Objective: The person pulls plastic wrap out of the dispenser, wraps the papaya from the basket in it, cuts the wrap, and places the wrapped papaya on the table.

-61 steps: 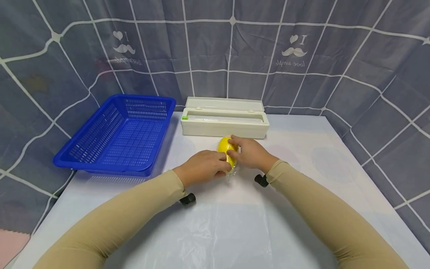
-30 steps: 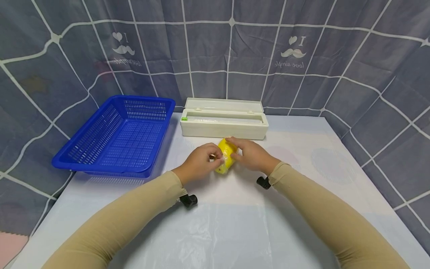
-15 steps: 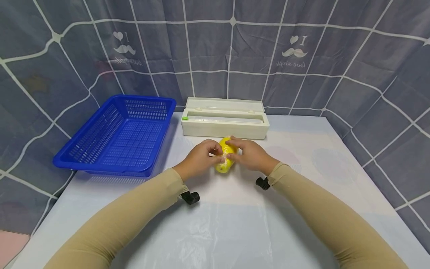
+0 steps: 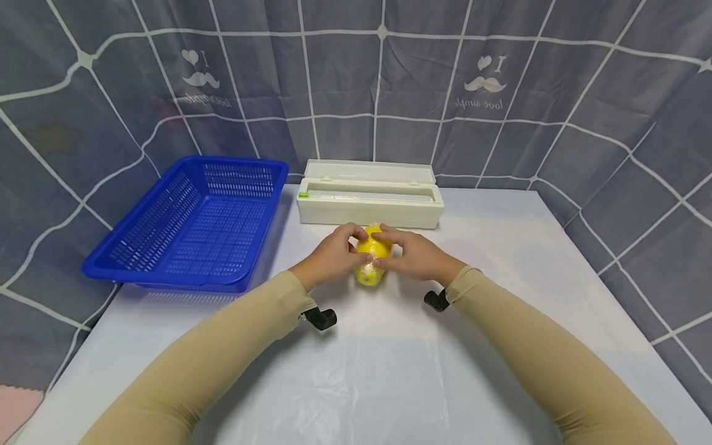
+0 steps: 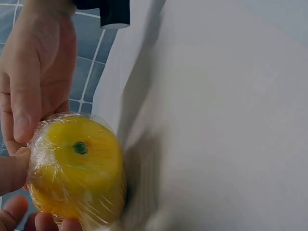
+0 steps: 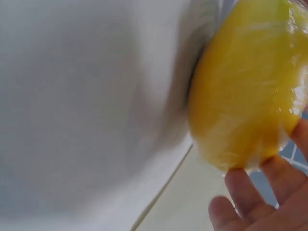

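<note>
A smooth yellow fruit (image 4: 368,274), long and rounded, lies on the table between both hands, wrapped in clear cling film. In the left wrist view, the fruit (image 5: 96,168) shows a small green stem spot at one end, with wrinkled, shiny film gathered along one side. My left hand (image 4: 332,256) holds it from the left, thumb on top near the middle and fingers curled at its far side. From the right, my right hand (image 4: 421,254) grips it, the two thumb tips almost meeting. Fingertips press the fruit's (image 6: 240,91) far end in the right wrist view.
Behind the hands stands a long white cling film dispenser (image 4: 369,215), lid up, with a roll inside and a green slider (image 4: 303,194) at its left end. A blue slotted plastic basket (image 4: 183,278) sits on the left. Grey checked curtain surrounds the table.
The fruit has been turned between the hands, its near end now swung slightly left. My left hand moved from its near end up along its left side; the right hand stayed nearly in place.
</note>
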Demonstrator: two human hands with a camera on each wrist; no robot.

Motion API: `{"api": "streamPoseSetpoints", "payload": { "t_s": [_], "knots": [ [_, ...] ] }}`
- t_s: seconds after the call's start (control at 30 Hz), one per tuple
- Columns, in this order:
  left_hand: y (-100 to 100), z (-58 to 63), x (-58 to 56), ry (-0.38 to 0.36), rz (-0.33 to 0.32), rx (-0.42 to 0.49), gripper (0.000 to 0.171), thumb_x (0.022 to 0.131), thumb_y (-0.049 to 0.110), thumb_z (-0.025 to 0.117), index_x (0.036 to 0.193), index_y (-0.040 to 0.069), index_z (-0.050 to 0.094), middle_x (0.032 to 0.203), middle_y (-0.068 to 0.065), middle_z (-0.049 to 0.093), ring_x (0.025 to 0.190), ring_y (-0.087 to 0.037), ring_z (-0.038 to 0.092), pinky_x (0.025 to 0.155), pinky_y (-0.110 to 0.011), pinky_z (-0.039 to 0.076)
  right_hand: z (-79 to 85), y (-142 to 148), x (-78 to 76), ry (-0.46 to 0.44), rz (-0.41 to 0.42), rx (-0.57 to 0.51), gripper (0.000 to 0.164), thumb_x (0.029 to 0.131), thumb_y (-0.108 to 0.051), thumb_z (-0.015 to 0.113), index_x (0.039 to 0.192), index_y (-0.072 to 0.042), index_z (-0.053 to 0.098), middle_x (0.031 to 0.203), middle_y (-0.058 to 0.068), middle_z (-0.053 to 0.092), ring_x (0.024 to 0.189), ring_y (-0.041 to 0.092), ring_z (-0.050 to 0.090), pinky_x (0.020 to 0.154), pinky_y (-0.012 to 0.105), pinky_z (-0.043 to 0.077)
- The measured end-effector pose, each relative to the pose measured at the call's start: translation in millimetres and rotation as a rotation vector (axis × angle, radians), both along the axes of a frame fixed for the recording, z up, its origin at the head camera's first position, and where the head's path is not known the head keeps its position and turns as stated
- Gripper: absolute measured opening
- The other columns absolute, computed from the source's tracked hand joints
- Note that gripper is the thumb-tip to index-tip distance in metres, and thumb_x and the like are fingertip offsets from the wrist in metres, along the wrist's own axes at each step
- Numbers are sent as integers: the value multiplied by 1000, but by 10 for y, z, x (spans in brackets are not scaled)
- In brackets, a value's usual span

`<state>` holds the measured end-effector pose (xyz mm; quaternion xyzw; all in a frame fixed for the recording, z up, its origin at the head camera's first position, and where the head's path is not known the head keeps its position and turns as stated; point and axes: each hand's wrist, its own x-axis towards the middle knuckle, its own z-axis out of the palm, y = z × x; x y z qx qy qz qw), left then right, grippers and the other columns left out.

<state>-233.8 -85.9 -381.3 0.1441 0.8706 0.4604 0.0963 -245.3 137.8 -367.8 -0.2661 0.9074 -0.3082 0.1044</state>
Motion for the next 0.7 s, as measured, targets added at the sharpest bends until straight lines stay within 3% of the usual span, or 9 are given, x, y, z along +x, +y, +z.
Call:
{"api": "streamPoseSetpoints", "payload": {
  "t_s": [0.1, 0.27, 0.33, 0.47, 0.53, 0.6, 0.7],
  "knots": [
    [-20, 2, -27, -58, -10, -31, 62, 97, 29, 77, 149, 11, 47, 152, -8, 52, 103, -23, 61, 82, -30, 53, -23, -8, -12, 4, -9, -7, 70, 94, -41, 78, 152, -10, 56, 171, 10, 34, 156, 36, 37, 126, 56, 33],
    [-110, -2, -124, -119, -85, -64, 90, 90, 36, 84, 161, 18, 33, 152, -10, 50, 110, -27, 64, 92, -38, 55, -24, -26, -1, -24, -26, -30, 66, 93, -33, 80, 151, -10, 58, 171, 7, 35, 157, 34, 35, 127, 55, 31],
    [-127, 10, -178, -108, -131, -75, 105, 84, 36, 89, 165, 18, 25, 162, -12, 38, 125, -33, 62, 104, -44, 54, -30, -31, -3, -31, -24, -39, 64, 93, -28, 80, 150, -9, 58, 171, 7, 35, 158, 34, 34, 128, 55, 29],
    [-110, 22, -284, -63, -241, -111, 126, 77, 35, 94, 169, 14, 11, 178, -8, 8, 153, -35, 40, 125, -51, 37, -44, -41, -6, -56, -1, -46, 64, 93, -26, 80, 150, -8, 58, 172, 5, 33, 160, 31, 31, 130, 54, 25],
    [-96, 11, -327, -58, -276, -109, 124, 77, 33, 94, 169, 12, 14, 175, -10, 19, 152, -32, 41, 127, -49, 34, -41, -30, -4, -67, 9, -46, 64, 94, -26, 78, 151, -9, 56, 172, 4, 32, 160, 31, 30, 130, 54, 24],
    [-80, -7, -354, -69, -298, -92, 117, 78, 31, 93, 168, 13, 20, 169, -9, 33, 145, -29, 47, 125, -46, 37, -35, -1, -10, -73, 15, -48, 62, 96, -27, 76, 152, -9, 55, 172, 4, 32, 160, 31, 30, 130, 53, 25],
    [-58, -29, -375, -54, -307, -78, 108, 80, 30, 91, 166, 16, 27, 164, -7, 40, 138, -26, 52, 122, -45, 42, -20, 61, -35, -55, 26, -46, 60, 98, -27, 75, 151, -9, 57, 171, 6, 36, 158, 33, 34, 129, 53, 27]
  ]
}}
